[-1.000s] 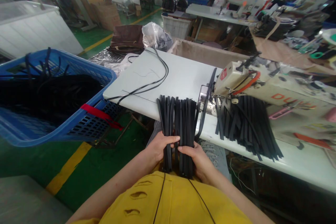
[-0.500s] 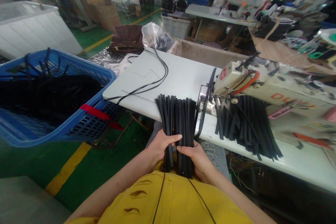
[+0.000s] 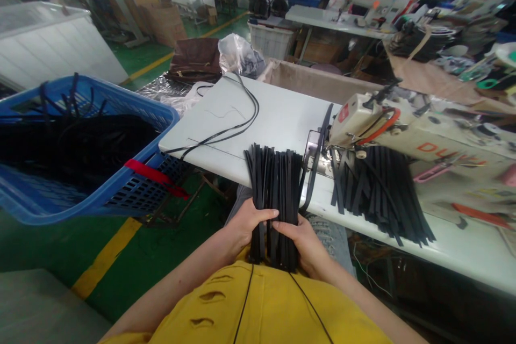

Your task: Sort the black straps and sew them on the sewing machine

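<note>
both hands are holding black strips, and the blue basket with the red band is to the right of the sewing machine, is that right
Not quite: the blue basket with the red band is to the left of the sewing machine, as the head view shows. The left hand and right hand are indeed both holding black strips.

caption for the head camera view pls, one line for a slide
Left hand and right hand grip a bunch of black strips beside a sewing machine.
</note>
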Action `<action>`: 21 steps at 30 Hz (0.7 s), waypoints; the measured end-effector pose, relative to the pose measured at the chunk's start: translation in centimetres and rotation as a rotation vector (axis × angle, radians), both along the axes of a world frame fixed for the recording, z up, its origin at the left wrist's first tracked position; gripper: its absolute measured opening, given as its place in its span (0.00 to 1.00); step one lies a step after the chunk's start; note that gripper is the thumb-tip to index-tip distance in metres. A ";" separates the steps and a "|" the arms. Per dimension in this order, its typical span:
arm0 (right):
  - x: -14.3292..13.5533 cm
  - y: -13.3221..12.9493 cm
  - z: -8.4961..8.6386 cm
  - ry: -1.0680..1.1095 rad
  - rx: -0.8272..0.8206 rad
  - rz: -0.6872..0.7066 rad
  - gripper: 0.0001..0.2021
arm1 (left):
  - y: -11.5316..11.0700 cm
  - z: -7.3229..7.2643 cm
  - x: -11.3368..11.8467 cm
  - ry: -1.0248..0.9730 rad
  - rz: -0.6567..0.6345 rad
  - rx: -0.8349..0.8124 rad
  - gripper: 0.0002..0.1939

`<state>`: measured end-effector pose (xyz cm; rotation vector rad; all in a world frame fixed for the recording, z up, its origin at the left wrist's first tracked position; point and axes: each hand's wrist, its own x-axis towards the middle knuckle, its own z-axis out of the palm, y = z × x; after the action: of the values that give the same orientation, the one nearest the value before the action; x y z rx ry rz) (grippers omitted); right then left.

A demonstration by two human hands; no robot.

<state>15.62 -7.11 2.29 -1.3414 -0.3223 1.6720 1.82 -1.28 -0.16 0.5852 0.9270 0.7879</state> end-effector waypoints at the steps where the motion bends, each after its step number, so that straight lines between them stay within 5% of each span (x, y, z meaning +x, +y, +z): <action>1: 0.0 0.0 0.0 0.000 -0.001 -0.005 0.22 | 0.0 0.0 0.0 0.014 0.006 0.000 0.20; 6: 0.1 0.1 0.3 -0.014 -0.014 -0.013 0.19 | 0.1 0.0 -0.3 0.090 -0.013 -0.075 0.13; 13: 0.2 0.3 0.3 0.011 0.033 -0.010 0.19 | 0.2 -0.2 -1.0 -0.106 -0.023 -0.178 0.15; 21: 0.0 0.2 -0.4 0.023 0.018 -0.016 0.23 | 0.3 0.0 0.0 -0.011 0.001 -0.064 0.20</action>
<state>15.62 -6.95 1.93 -1.3071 -0.3114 1.6660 1.85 -1.02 -0.14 0.5241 0.9393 0.7588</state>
